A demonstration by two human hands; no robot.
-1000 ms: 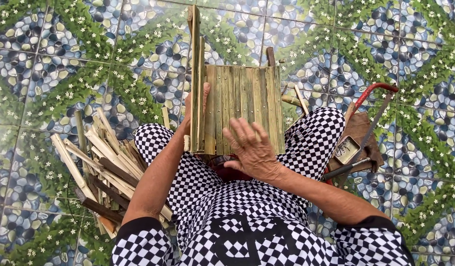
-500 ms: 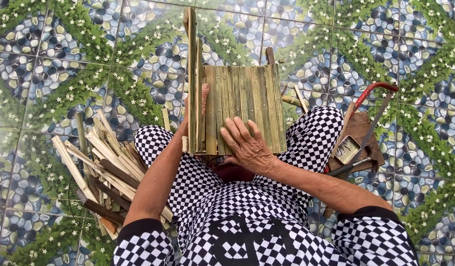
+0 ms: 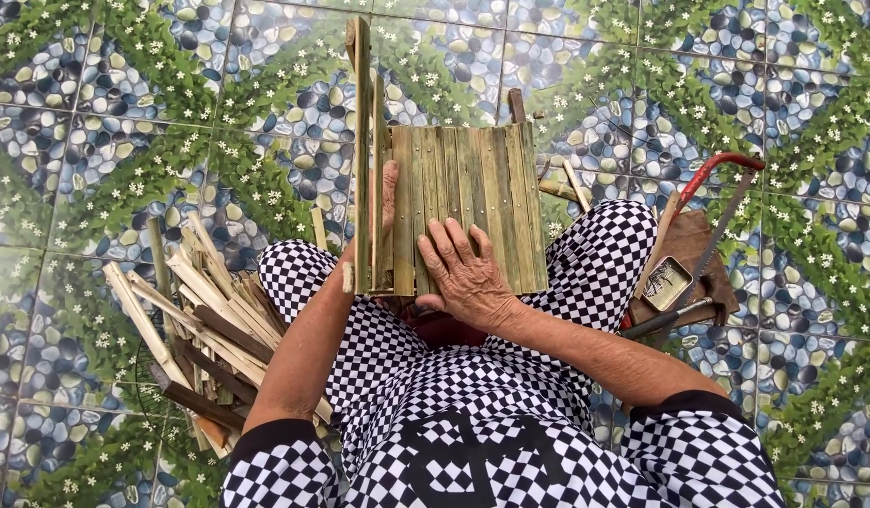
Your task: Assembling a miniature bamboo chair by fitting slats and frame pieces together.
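A panel of greenish bamboo slats (image 3: 482,202) rests across my lap, with a long upright bamboo strip (image 3: 361,141) along its left edge. My right hand (image 3: 468,273) lies flat on the near part of the panel, fingers spread and pressing on the slats. Reaching up beside the long strip, my left hand (image 3: 386,202) has its fingers against the panel's left edge; most of that hand is hidden behind the strip. I wear black-and-white checked clothing.
A heap of split bamboo strips (image 3: 199,320) lies on the tiled floor at my left. At my right are a red-framed hacksaw (image 3: 712,202), a brown board with a small tin (image 3: 668,282) and a hammer handle (image 3: 665,320). Loose sticks (image 3: 562,183) lie beyond the panel.
My right hand has slid a little down and left on the panel. The left hand and the long strip have stayed almost where they were.
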